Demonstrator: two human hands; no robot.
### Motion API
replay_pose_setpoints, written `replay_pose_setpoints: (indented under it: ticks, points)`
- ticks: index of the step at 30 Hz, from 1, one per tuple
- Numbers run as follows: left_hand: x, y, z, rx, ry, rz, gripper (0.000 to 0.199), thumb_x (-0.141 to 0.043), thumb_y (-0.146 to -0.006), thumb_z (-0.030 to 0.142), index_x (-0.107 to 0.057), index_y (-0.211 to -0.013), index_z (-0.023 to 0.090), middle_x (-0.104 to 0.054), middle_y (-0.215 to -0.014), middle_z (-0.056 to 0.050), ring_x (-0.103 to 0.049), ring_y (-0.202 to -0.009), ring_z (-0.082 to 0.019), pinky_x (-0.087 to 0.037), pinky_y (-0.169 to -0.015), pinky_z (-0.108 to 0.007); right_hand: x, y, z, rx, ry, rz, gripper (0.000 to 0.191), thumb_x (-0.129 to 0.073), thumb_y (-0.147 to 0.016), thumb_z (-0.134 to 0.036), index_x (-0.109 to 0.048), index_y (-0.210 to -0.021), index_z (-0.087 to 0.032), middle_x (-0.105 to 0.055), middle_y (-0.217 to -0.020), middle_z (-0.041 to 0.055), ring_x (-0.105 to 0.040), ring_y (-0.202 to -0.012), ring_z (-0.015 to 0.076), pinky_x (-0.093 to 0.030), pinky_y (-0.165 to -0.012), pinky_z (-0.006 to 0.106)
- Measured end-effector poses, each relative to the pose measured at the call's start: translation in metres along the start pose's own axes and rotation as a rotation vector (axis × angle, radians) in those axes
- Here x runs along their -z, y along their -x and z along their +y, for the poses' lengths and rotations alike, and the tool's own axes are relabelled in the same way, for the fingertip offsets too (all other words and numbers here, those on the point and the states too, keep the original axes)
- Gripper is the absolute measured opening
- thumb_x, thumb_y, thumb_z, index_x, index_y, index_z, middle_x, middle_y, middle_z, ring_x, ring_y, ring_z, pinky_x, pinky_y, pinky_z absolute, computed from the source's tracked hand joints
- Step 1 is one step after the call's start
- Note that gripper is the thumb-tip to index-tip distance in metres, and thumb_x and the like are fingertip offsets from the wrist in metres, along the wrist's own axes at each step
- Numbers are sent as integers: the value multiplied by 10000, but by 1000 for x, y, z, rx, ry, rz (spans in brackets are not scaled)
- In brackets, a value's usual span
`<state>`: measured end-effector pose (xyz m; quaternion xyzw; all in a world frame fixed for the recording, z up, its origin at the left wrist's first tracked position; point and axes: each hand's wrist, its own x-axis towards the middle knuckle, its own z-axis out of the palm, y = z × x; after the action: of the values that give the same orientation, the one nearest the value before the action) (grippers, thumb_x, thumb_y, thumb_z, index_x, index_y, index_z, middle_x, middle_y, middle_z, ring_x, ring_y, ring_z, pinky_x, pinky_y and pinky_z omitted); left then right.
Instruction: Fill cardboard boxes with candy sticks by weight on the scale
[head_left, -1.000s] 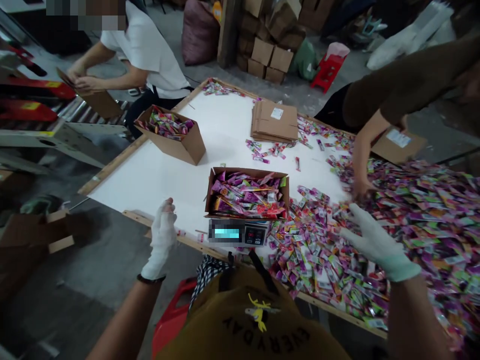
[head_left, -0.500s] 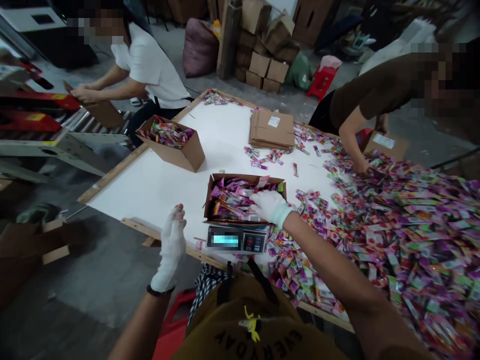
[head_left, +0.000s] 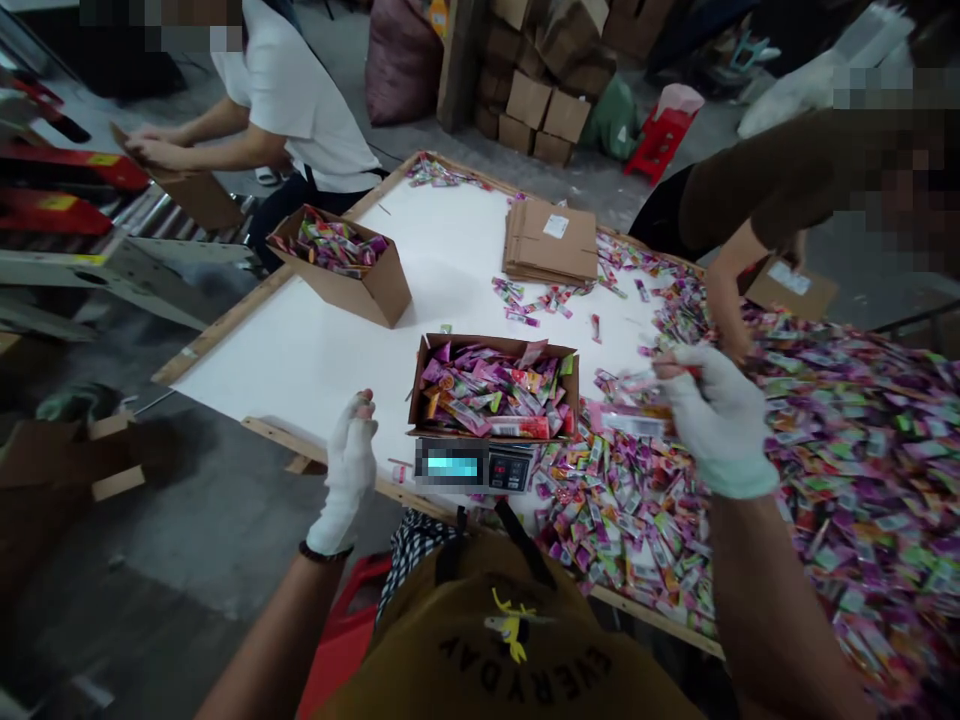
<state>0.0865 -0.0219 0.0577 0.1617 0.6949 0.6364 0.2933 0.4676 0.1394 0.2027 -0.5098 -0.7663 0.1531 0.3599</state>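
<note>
In right hand [head_left: 718, 415], blurred packets [head_left: 634, 421]

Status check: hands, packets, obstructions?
Right hand gripping packet. Left hand empty, left of box. Packets fill open box on scale. Box top unobstructed.

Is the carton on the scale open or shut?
Open: the carton on the scale shows its packets, with no flaps across them.
</note>
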Motion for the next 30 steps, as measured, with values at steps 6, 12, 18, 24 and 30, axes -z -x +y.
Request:
replay_pose_setpoints:
  ticks: [6, 12, 18, 24, 30]
  points:
    - [-11, -5, 3, 2, -10, -27, 635, -679, -819, 633, -688, -1265, 180, -625, -1489, -179, -592, -1365, -323, -475, -1148, -471, 39, 40, 59, -131, 280, -138, 220, -604, -900, -426, -721, -981, -258, -794, -893, 120, -757, -787, 322, -586, -702, 439]
    - [-23, -8, 13, -21, -15, -58, 669, -673, -821, 655, -684, -1276, 164, -619, -1496, -190, -590, -1362, -330, -468, -1143, -473, 35, 57, 79, -125, 289, -275, 198, -574, -912, -412, -715, -929, -274, -795, -870, 114, -758, -751, 305, -593, -682, 420]
    - [-22, -6, 14, -8, -7, -38, 637, -684, -803, 639, -687, -1238, 174, -626, -1478, -182, -604, -1340, -319, -486, -1129, -460, 34, 53, 85, -103, 214, -329, 142, -589, -920, -369, -700, -922, -281, -795, -844, 100, -762, -720, 317, -574, -620, 428]
    - [-16, -5, 2, 20, -33, -35, 633, -685, -809, 639, -685, -1234, 171, -641, -1454, -178, -593, -1357, -322, -478, -1147, -474, 14, 23, 14, -104, 96, -192, 265, -629, -941, -492, -716, -947, -242, -758, -796, 66, -709, -683, 259, -553, -637, 383]
    - [-17, -1, 3, 30, 6, -58, 686, -682, -841, 662, -663, -1323, 174, -589, -1536, -187, -541, -1437, -354, -409, -1221, -525, -21, -16, -41, -51, -47, -114, 343, -648, -931, -590, -637, -913, -247, -661, -715, 0, -604, -635, 175, -478, -590, 284]
